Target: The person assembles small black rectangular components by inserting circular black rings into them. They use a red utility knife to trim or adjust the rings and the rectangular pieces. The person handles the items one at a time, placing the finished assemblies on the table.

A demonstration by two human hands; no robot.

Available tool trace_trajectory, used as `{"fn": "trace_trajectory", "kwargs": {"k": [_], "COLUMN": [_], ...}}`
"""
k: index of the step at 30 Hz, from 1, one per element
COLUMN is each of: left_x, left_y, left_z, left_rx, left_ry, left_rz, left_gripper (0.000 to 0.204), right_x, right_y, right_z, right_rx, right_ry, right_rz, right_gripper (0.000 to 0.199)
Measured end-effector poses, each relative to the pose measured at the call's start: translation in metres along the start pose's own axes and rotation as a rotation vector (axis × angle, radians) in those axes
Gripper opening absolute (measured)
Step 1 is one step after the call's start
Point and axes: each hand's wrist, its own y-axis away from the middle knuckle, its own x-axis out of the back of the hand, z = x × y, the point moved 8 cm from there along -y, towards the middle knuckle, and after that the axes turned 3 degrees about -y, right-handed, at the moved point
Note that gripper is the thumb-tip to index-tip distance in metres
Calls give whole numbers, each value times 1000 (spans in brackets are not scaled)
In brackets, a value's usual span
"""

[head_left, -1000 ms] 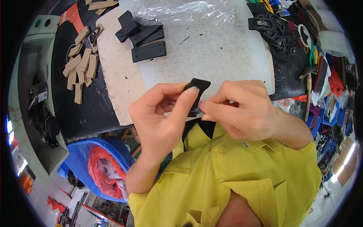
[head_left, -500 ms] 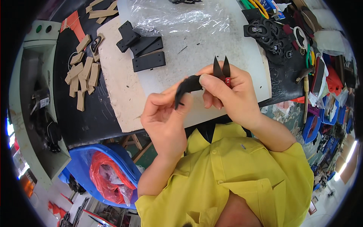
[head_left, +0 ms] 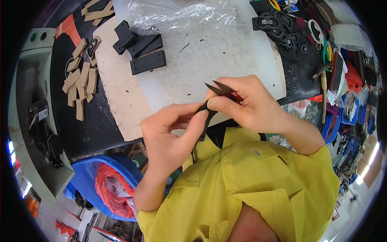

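Observation:
My left hand [head_left: 169, 131] pinches a bent black flexible piece [head_left: 207, 121] between thumb and fingers, in front of my chest. Its lower end hangs below my left thumb, and its exact kind cannot be made out. My right hand [head_left: 254, 105] grips thread snips [head_left: 226, 94] with dark pointed blades and a bit of red at the handle. The blades stand slightly apart and point to the upper left. With the thumb of that same hand I press on the upper end of the black piece, close to my left fingertips.
Black rectangular blocks [head_left: 148, 63] lie on the pale work board [head_left: 113, 80]. Tan strips [head_left: 84, 74] are heaped at left, black buckle-like parts [head_left: 278, 30] at right. Clear plastic film [head_left: 181, 16] covers the far side. A blue bin [head_left: 86, 169] with red bags stands lower left.
Both hands have come nearer my body, and the black piece has turned with its end pointing down. The snips have swung from pointing away to pointing up and left.

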Motion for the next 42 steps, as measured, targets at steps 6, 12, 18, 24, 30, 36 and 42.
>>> {"fn": "trace_trajectory", "kwargs": {"k": [6,12,18,24,30,36,42], "left_x": [6,2,1,3,-2,-6,1], "left_y": [-4,-2,0,1,-17,-4,-5], "left_z": [-24,-22,-19,20,-5,-23,-21], "left_rx": [270,288,257,-233,-107,247,197], "left_ry": [421,398,295,-159,259,446,431], "left_rz": [55,-7,-17,63,36,-25,83], "left_gripper": [15,15,15,15,24,25,25], "right_x": [17,7,8,15,13,23,21], "right_y": [12,28,22,3,-2,1,22], "right_z": [-38,-45,-38,9,-1,-5,-51], "right_rx": [399,688,554,-312,-61,89,482], "right_ry": [602,662,618,-63,-74,87,699], "right_rz": [144,77,-55,-286,19,183,278], "right_gripper": [26,31,23,13,16,19,33]}}
